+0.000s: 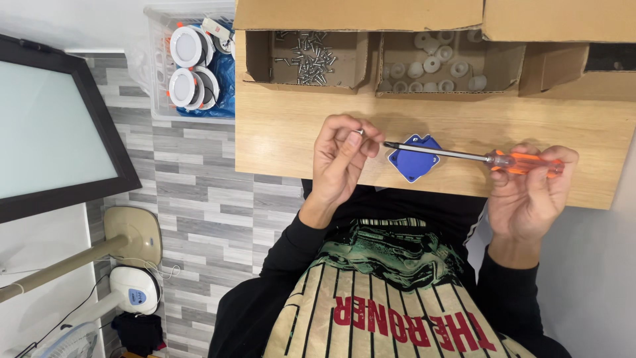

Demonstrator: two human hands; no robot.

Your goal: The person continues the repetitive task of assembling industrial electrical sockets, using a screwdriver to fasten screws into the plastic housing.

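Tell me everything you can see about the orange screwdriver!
The screwdriver has a see-through orange handle that looks like plastic and a long, thin, shiny metal shaft ending in a dark tip. It lies almost level above the wooden table, tip pointing toward the left hand. The right hand holds the handle with its fingers curled around it. The shaft passes over a small blue square part on the table. Whether the tip touches anything cannot be told.
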